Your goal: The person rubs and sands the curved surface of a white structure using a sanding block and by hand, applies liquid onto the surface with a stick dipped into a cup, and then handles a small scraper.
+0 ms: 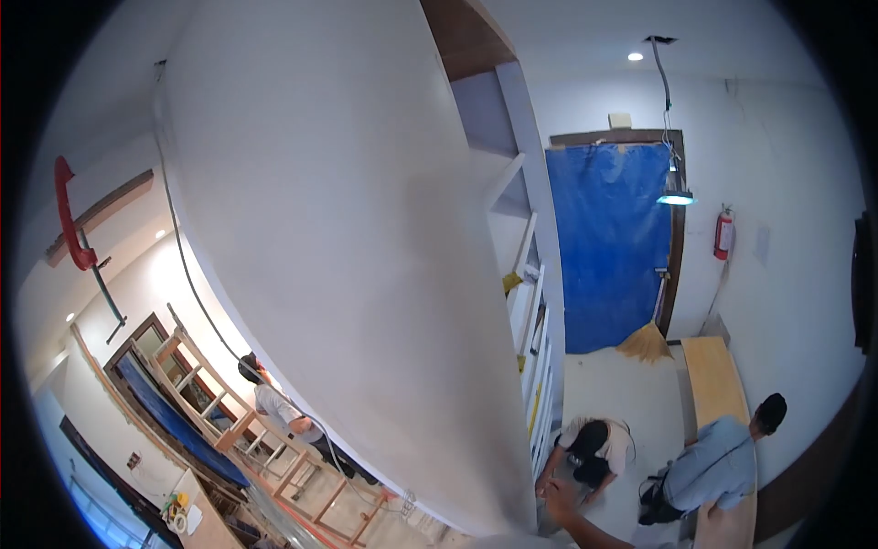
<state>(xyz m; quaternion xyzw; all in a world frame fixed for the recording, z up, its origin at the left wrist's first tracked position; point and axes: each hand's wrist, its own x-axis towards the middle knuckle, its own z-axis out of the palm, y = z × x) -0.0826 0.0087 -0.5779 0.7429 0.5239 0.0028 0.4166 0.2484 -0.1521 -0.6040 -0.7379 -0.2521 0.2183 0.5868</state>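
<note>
The white shelving unit [524, 137] rises ahead of me, beside the broad white panel [338, 256]. My right hand [559, 500] is near its lower end, fingers bent; I cannot tell whether they grip anything. A crouching person [594, 446] is close by. Beyond, a blue sheet [608, 247] covers the doorway.
</note>
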